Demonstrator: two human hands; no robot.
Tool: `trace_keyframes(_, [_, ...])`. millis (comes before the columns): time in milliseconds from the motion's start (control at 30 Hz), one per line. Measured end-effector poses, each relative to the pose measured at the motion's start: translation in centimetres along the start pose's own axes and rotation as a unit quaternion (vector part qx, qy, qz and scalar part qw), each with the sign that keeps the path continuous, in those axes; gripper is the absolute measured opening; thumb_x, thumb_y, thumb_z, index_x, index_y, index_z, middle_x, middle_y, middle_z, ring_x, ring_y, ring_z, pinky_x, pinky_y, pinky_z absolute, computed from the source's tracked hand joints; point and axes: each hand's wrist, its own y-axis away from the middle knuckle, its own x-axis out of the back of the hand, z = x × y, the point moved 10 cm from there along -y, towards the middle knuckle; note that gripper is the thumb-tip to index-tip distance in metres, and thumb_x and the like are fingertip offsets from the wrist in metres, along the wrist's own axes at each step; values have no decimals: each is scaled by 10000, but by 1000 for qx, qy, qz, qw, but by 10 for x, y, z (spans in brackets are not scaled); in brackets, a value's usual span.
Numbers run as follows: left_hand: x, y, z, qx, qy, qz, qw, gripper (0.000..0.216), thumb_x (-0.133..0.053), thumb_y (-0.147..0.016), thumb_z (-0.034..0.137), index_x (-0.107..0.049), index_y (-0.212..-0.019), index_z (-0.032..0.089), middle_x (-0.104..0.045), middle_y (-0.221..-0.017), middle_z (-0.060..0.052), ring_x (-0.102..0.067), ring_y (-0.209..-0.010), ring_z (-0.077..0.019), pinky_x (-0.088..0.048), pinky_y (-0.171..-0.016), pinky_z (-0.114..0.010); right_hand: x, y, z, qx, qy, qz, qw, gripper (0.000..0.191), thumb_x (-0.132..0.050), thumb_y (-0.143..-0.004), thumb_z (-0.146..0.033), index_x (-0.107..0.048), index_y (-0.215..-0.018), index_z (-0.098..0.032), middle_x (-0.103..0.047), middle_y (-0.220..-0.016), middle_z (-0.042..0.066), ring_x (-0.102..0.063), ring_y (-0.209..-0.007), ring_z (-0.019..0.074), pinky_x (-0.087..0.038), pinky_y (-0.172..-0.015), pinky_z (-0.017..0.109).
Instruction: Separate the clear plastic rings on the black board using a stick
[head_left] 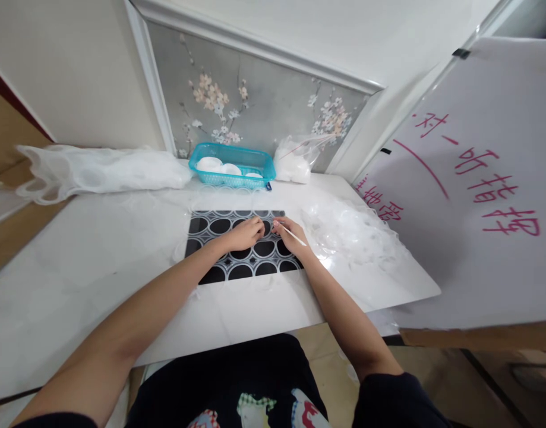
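Reaching over a white table (134, 255), a person's two bare hands meet above a black patterned sheet (241, 255), which lies flat near the middle of the tabletop, directly ahead of the body. Taking that sheet as the centre of a clock, its dark rectangle is covered with rows of pale rings set edge to edge, with small star-like shapes in the gaps between them; whether the rings are printed or form a separate layer is hard to tell. The left hand (248, 233) is over the middle of the sheet, fingers curled and tips turned down towards it; whether they pinch anything cannot be told. The right hand (289, 229), at two o'clock near the sheet's edge, has thumb and fingers closed around a slim white stick (296, 235), whose free end slants back towards four o'clock. At twelve o'clock, a turquoise plastic basket (264, 159) holds round white pieces (232, 170). At one o'clock beside it stands a clear bag (294, 160) with white contents, and at ten o'clock lies a long bundle of translucent white material (116, 169). A loose heap of clear, filmy pieces (348, 229) spreads at three o'clock. Farther out at two o'clock, a white board (491, 267) bears handwritten red Chinese characters, including "听指挥"; smaller writing at its near edge is partly unreadable
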Motion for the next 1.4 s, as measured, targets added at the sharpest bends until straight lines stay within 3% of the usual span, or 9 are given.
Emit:
trace_keyframes(433, [0,0,0,4,-12,12,1000,159,-485,-920,127,-608,-827,170,-579,-971,-68,-576,-881,-193,-486,-885,-341,0,1,-6,23,28,-11,999,352,-594,-893,-494,-717,-1061,-211,-765,-811,33,-701,-752,215,-547,-761,357])
trace_keyframes(800, [2,1,1,3,-13,23,1000,151,-486,-914,124,-611,-839,165,-583,-947,-64,-575,-856,-191,-489,-864,-349,0,-1,-2,18,38,-11,999,328,-615,-891,-459,-733,-1070,-211,-779,-878,41,-721,-845,235,-553,-849,391])
trace_keyframes(1400, [0,0,2,-13,-23,29,999,156,-475,-930,146,-608,-852,170,-576,-944,-64,-576,-874,-197,-485,-861,-350,-1,-1,-2,20,53,-20,998,330,-607,-887,-463,-734,-1074,-222,-764,-832,26,-706,-807,229,-549,-823,383])
